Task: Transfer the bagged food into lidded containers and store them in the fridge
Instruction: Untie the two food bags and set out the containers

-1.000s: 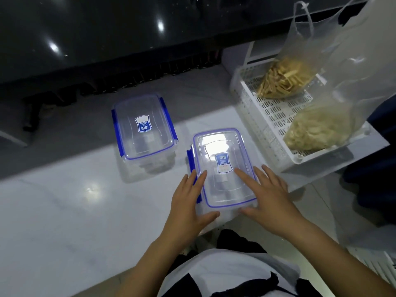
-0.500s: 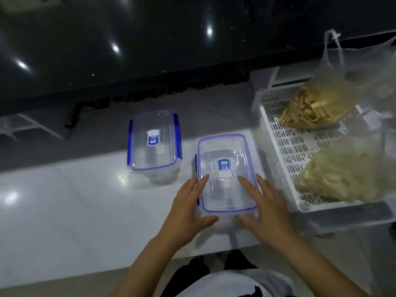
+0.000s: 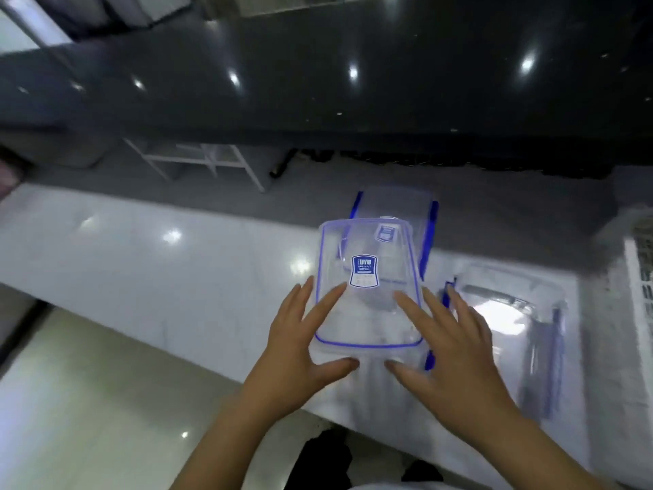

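A clear lid (image 3: pixel 367 313) with a blue seal and a blue label is raised above the white counter (image 3: pixel 176 263). My left hand (image 3: pixel 300 351) holds its left edge and my right hand (image 3: pixel 456 355) holds its right edge, thumbs under the near rim. To the right, the open clear container base (image 3: pixel 512 330) with blue clips stands on the counter, blurred. Behind the lid is a second clear container (image 3: pixel 406 210), closed, with blue side clips. No food bags are in view.
A white slotted basket (image 3: pixel 641 277) shows at the right edge. Behind the counter lies a grey strip with a white frame stand (image 3: pixel 198 160), then a glossy dark surface (image 3: pixel 353 83). Pale floor tiles are at the lower left.
The lid has come off the near container and moved up and left in both hands. The base stays on the counter to the right. The view has swung left, so the bags are out of frame.
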A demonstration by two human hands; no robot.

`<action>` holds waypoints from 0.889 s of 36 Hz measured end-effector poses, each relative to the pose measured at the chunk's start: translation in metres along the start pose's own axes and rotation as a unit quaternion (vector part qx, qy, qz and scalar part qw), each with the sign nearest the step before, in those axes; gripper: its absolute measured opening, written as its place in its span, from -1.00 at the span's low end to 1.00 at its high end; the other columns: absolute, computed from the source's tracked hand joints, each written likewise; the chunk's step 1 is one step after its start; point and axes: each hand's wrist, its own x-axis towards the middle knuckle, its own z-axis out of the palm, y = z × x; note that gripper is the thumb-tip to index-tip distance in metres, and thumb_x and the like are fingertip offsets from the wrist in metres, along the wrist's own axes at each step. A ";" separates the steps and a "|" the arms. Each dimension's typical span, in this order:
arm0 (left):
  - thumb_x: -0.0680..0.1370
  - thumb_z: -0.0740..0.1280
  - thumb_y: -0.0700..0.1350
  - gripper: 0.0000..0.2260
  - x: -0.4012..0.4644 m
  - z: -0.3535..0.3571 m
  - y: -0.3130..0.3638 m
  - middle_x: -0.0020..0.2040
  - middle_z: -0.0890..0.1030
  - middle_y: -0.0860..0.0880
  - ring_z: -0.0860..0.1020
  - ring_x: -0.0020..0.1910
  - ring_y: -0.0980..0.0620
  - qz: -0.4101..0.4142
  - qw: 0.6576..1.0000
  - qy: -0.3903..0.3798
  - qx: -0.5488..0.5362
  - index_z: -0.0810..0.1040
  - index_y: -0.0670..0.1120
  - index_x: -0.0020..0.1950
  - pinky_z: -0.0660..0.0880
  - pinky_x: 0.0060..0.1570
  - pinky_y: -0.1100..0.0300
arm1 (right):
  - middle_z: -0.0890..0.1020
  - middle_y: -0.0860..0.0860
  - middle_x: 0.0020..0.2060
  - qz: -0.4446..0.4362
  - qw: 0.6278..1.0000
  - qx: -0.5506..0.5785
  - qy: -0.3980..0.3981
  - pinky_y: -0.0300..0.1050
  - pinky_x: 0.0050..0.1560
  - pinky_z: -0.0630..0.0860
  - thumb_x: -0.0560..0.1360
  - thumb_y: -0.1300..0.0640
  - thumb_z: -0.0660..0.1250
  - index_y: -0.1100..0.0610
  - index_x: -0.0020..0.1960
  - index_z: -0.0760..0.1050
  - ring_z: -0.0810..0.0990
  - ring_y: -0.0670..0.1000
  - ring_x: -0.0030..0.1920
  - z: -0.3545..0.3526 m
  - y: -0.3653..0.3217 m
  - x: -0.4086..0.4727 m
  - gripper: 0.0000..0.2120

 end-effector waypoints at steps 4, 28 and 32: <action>0.34 0.45 0.34 -0.14 -0.008 -0.025 -0.037 0.62 -0.07 0.28 -0.07 0.61 0.17 -0.057 0.997 0.020 -0.038 0.07 0.43 0.54 0.19 0.55 -0.15 | 0.01 -0.14 0.61 -0.022 0.999 0.009 -0.037 -0.04 0.50 -0.29 0.44 -0.37 0.31 -0.50 0.41 -0.21 -0.27 -0.04 0.58 0.040 -0.036 0.026 -0.20; 0.37 0.46 0.38 -0.09 0.089 -0.182 -0.364 0.66 -0.16 0.05 -0.20 0.63 -0.08 -0.001 0.992 -0.086 0.096 -0.11 0.49 0.50 -0.09 0.56 -0.05 | 0.03 -0.04 0.62 0.088 0.994 -0.038 -0.061 0.17 0.53 -0.19 0.47 -0.43 0.14 -0.32 0.56 -0.16 -0.21 0.12 0.60 0.276 -0.235 0.193 -0.22; 0.30 0.30 0.53 -0.10 0.101 -0.184 -0.392 0.67 -0.15 0.01 -0.17 0.63 -0.14 0.026 0.986 -0.101 0.129 -0.28 0.57 0.41 -0.10 0.56 -0.09 | -0.06 -0.03 0.63 0.098 0.989 -0.100 -0.044 0.22 0.49 -0.30 0.43 -0.51 -0.02 -0.39 0.48 -0.38 -0.27 0.15 0.59 0.301 -0.241 0.199 -0.21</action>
